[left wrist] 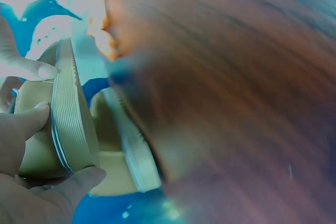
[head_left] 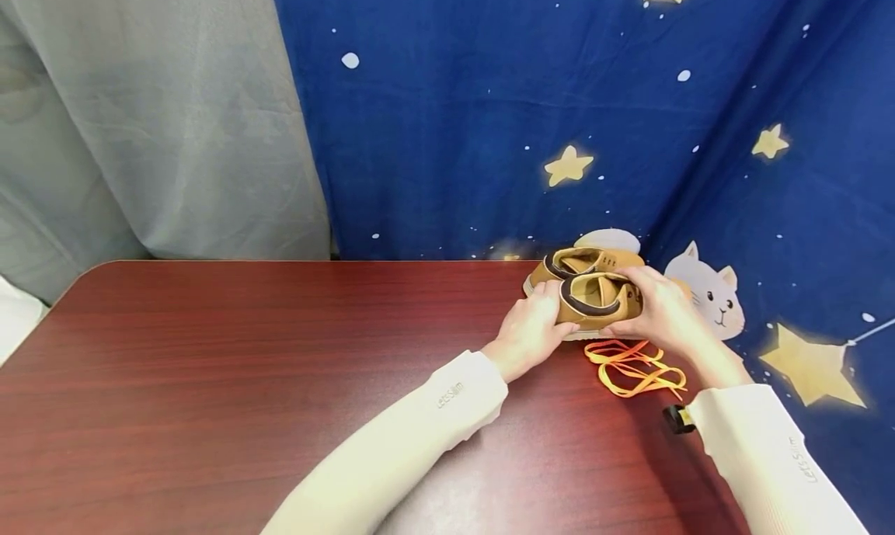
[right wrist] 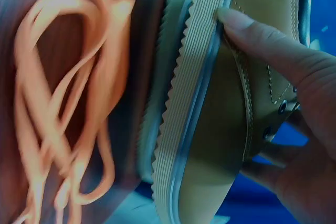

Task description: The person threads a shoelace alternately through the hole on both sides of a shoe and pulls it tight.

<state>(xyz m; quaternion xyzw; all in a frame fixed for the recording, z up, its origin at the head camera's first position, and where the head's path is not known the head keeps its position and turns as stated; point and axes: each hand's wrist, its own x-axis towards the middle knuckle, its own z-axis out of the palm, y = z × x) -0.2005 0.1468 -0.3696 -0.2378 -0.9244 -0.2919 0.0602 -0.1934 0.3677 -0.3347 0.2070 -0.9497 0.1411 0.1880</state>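
Both hands hold a tan low shoe [head_left: 590,311] with a dark padded collar and a ribbed pale sole. My left hand [head_left: 530,325] grips its heel end, thumb against the sole edge in the left wrist view. Toward the toe, my right hand [head_left: 660,310] grips the side and top, its thumb just above the sole [right wrist: 202,40]. Bare metal eyelets [right wrist: 282,107] show near the right fingers. Just behind stands the matching shoe [head_left: 537,277], partly hidden by the held one. Orange-yellow shoelaces [right wrist: 113,66] lie loosely looped on the table in front of the shoes.
The reddish-brown wooden table [head_left: 245,380] stretches far to the left. Behind it hang a blue star-print curtain [head_left: 454,131] and a grey curtain [head_left: 196,131]. A small black object [head_left: 677,419] sits at the right sleeve cuff.
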